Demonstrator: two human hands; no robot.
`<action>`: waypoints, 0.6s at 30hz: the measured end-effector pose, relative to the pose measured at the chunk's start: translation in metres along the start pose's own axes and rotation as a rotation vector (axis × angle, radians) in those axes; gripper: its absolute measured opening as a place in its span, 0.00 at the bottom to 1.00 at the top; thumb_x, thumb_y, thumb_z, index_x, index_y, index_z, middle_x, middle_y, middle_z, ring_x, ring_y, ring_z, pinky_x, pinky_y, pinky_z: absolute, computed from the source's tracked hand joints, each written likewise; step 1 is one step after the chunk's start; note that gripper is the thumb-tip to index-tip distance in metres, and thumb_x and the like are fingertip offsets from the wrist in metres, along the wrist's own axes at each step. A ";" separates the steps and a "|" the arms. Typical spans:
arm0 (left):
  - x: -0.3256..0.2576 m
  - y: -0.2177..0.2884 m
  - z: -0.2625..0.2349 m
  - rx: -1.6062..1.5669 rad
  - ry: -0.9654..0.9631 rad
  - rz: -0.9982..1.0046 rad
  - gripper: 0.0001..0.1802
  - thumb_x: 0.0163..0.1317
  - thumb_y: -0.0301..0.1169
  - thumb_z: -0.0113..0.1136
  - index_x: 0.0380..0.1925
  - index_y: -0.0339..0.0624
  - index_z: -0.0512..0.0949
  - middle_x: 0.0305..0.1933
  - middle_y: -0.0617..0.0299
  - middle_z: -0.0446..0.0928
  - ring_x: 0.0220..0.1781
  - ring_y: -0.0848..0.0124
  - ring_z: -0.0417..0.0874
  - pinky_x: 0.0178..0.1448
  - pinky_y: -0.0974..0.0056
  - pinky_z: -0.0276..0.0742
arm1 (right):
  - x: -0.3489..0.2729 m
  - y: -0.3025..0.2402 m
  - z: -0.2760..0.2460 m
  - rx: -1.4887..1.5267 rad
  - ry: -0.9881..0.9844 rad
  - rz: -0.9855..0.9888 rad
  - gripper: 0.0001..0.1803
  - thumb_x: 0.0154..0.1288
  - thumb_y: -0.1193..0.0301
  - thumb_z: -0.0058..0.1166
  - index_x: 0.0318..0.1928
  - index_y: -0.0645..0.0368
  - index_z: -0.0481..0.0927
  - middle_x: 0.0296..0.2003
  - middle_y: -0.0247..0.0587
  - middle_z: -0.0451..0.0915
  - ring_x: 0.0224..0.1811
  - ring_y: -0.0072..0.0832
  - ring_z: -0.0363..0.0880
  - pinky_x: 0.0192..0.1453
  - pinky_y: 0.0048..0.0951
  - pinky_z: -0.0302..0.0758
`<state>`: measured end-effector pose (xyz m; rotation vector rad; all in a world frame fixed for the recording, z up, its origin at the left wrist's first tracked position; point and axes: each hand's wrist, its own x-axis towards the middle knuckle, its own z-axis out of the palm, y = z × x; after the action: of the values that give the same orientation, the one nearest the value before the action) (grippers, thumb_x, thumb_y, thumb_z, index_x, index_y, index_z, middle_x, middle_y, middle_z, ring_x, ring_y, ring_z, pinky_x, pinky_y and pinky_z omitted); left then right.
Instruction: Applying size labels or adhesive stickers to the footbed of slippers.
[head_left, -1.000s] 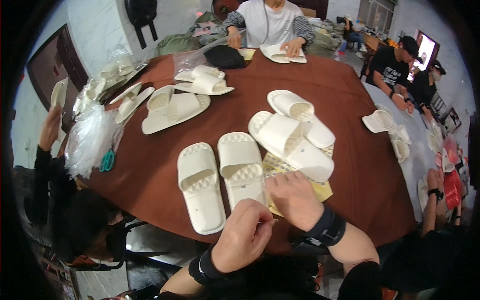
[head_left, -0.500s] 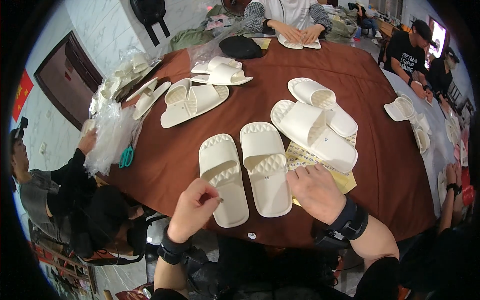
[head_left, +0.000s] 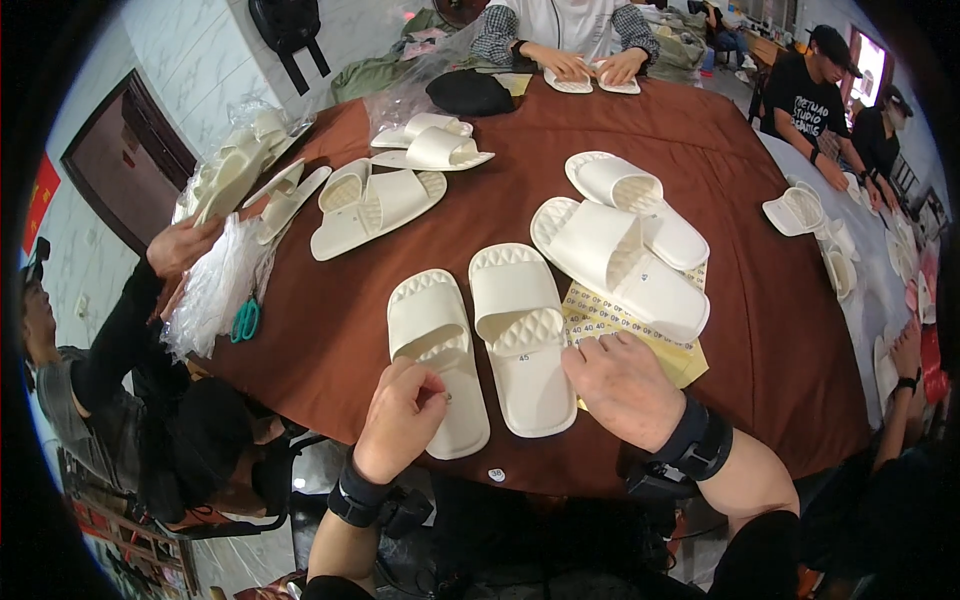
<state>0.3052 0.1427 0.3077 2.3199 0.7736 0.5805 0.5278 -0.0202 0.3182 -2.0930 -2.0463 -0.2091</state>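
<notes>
Two cream slide slippers lie side by side before me, toes pointing away: a left slipper (head_left: 459,385) and a right slipper (head_left: 537,390). A small printed mark shows on the right one's insole. My left hand (head_left: 400,415) is closed over the left slipper's outer heel edge, thumb and fingers drawn together beside a small dark mark. My right hand (head_left: 632,388) has its fingers curled down at the right slipper's outer edge, over a yellow sheet of printed stickers (head_left: 685,362). Whatever either hand's fingers hold is hidden.
Another slipper pair (head_left: 625,265) partly covers the sticker sheet. More slippers (head_left: 385,210) lie farther left, with teal scissors (head_left: 246,318) and a plastic bag (head_left: 215,285) near the edge. A small round sticker (head_left: 496,475) is at the brown cloth's front edge. People work around the table.
My left hand's fingers have shifted and curled closer together over the slipper heel. My right hand stays nearly still. At the left, another person's hand has risen to a slipper by the bag.
</notes>
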 end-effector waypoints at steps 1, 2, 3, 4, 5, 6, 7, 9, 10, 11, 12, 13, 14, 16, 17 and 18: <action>0.000 0.000 0.000 0.007 0.014 0.018 0.04 0.53 0.21 0.60 0.29 0.34 0.77 0.34 0.56 0.72 0.35 0.65 0.77 0.39 0.65 0.73 | 0.000 0.000 0.000 0.000 0.000 -0.001 0.05 0.58 0.73 0.49 0.36 0.59 0.73 0.31 0.42 0.76 0.37 0.38 0.78 0.45 0.37 0.73; 0.000 0.000 0.001 0.006 0.014 0.018 0.04 0.53 0.21 0.60 0.29 0.34 0.77 0.34 0.56 0.72 0.35 0.65 0.77 0.39 0.65 0.73 | 0.000 0.000 -0.001 0.005 0.001 0.002 0.05 0.58 0.73 0.49 0.35 0.59 0.73 0.31 0.42 0.76 0.37 0.38 0.78 0.45 0.37 0.73; -0.001 0.001 0.002 -0.005 0.013 -0.008 0.05 0.53 0.21 0.60 0.31 0.35 0.77 0.34 0.55 0.73 0.38 0.62 0.76 0.41 0.62 0.73 | 0.001 0.000 -0.001 0.009 0.003 0.004 0.05 0.58 0.74 0.49 0.35 0.59 0.73 0.31 0.43 0.76 0.37 0.38 0.78 0.45 0.37 0.73; -0.002 0.002 0.003 -0.017 0.011 -0.034 0.06 0.53 0.20 0.59 0.33 0.36 0.77 0.35 0.54 0.73 0.41 0.58 0.76 0.44 0.59 0.74 | 0.001 -0.001 -0.001 0.008 0.003 0.004 0.05 0.58 0.74 0.49 0.35 0.59 0.73 0.31 0.43 0.76 0.37 0.38 0.78 0.45 0.37 0.73; -0.003 0.003 0.003 -0.017 0.011 -0.034 0.06 0.53 0.20 0.59 0.33 0.36 0.77 0.35 0.54 0.73 0.41 0.58 0.76 0.44 0.59 0.74 | 0.001 -0.001 -0.001 0.005 0.003 -0.001 0.05 0.58 0.74 0.50 0.35 0.59 0.73 0.31 0.43 0.76 0.37 0.38 0.78 0.45 0.37 0.73; -0.004 0.004 0.005 -0.017 0.023 -0.053 0.06 0.53 0.20 0.59 0.33 0.36 0.77 0.35 0.54 0.73 0.41 0.58 0.75 0.44 0.59 0.73 | 0.001 0.000 -0.001 0.003 -0.001 -0.001 0.05 0.58 0.74 0.50 0.35 0.59 0.73 0.30 0.43 0.76 0.37 0.38 0.78 0.45 0.37 0.73; -0.005 0.005 0.005 -0.017 0.036 -0.072 0.06 0.53 0.20 0.59 0.32 0.36 0.77 0.35 0.53 0.73 0.40 0.57 0.75 0.44 0.59 0.73 | 0.001 0.000 -0.001 0.002 0.003 -0.005 0.05 0.58 0.74 0.50 0.35 0.59 0.73 0.30 0.43 0.76 0.37 0.38 0.78 0.45 0.37 0.73; -0.005 0.005 0.007 0.058 0.062 0.031 0.06 0.53 0.19 0.59 0.33 0.36 0.77 0.35 0.54 0.73 0.40 0.57 0.75 0.43 0.58 0.73 | 0.002 -0.001 0.000 0.004 0.014 -0.005 0.04 0.58 0.75 0.50 0.35 0.60 0.73 0.30 0.43 0.76 0.36 0.38 0.78 0.44 0.37 0.73; -0.005 0.006 0.007 0.134 0.077 0.118 0.07 0.52 0.19 0.59 0.33 0.37 0.77 0.35 0.54 0.73 0.39 0.56 0.74 0.43 0.57 0.72 | 0.002 -0.001 0.000 0.005 0.014 -0.007 0.04 0.58 0.75 0.50 0.35 0.60 0.73 0.30 0.43 0.76 0.36 0.38 0.78 0.44 0.37 0.73; -0.006 0.007 0.007 0.133 0.089 0.132 0.07 0.52 0.19 0.59 0.33 0.37 0.77 0.35 0.54 0.73 0.39 0.56 0.74 0.43 0.57 0.72 | 0.002 -0.001 -0.001 0.002 0.009 -0.006 0.04 0.58 0.75 0.50 0.35 0.60 0.73 0.30 0.43 0.76 0.36 0.38 0.78 0.44 0.37 0.73; -0.008 0.009 0.008 0.173 0.110 0.139 0.06 0.52 0.19 0.60 0.32 0.36 0.78 0.35 0.54 0.73 0.40 0.55 0.75 0.45 0.57 0.73 | 0.002 -0.001 -0.001 -0.002 -0.005 0.000 0.04 0.58 0.75 0.50 0.35 0.60 0.73 0.30 0.43 0.76 0.36 0.38 0.78 0.44 0.37 0.73; -0.010 0.011 0.009 0.212 0.122 0.139 0.05 0.52 0.20 0.60 0.31 0.35 0.78 0.35 0.53 0.74 0.42 0.55 0.76 0.46 0.57 0.73 | 0.002 -0.001 -0.001 -0.001 0.004 -0.008 0.04 0.58 0.75 0.50 0.35 0.60 0.73 0.30 0.43 0.76 0.36 0.38 0.78 0.44 0.37 0.73; -0.013 0.013 0.008 0.212 0.135 0.148 0.05 0.52 0.20 0.60 0.31 0.35 0.78 0.35 0.53 0.74 0.42 0.55 0.76 0.46 0.57 0.73 | 0.002 -0.001 -0.001 0.003 0.004 -0.005 0.04 0.57 0.75 0.50 0.35 0.60 0.73 0.30 0.42 0.76 0.36 0.38 0.78 0.44 0.37 0.73; -0.020 0.020 0.007 0.378 0.146 0.223 0.08 0.52 0.21 0.61 0.35 0.37 0.79 0.38 0.55 0.74 0.43 0.55 0.75 0.48 0.56 0.71 | 0.002 -0.001 -0.002 0.007 0.005 -0.001 0.04 0.57 0.75 0.50 0.34 0.59 0.73 0.30 0.42 0.76 0.36 0.38 0.78 0.45 0.37 0.73; -0.025 0.023 0.006 0.379 0.150 0.233 0.08 0.52 0.21 0.61 0.35 0.37 0.79 0.38 0.55 0.74 0.43 0.55 0.75 0.48 0.56 0.71 | 0.002 0.000 -0.001 -0.015 0.041 -0.025 0.04 0.57 0.74 0.51 0.33 0.59 0.74 0.29 0.41 0.77 0.35 0.36 0.79 0.42 0.36 0.73; -0.029 0.026 0.005 0.463 0.131 0.263 0.11 0.52 0.21 0.62 0.38 0.38 0.80 0.40 0.56 0.74 0.45 0.56 0.75 0.49 0.56 0.70 | 0.002 0.000 -0.001 -0.036 0.077 -0.047 0.04 0.57 0.73 0.51 0.32 0.59 0.75 0.28 0.41 0.78 0.33 0.35 0.81 0.40 0.35 0.73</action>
<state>0.2965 0.1048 0.3151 2.8627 0.7253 0.7350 0.5279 -0.0187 0.3196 -2.0258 -2.0629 -0.3316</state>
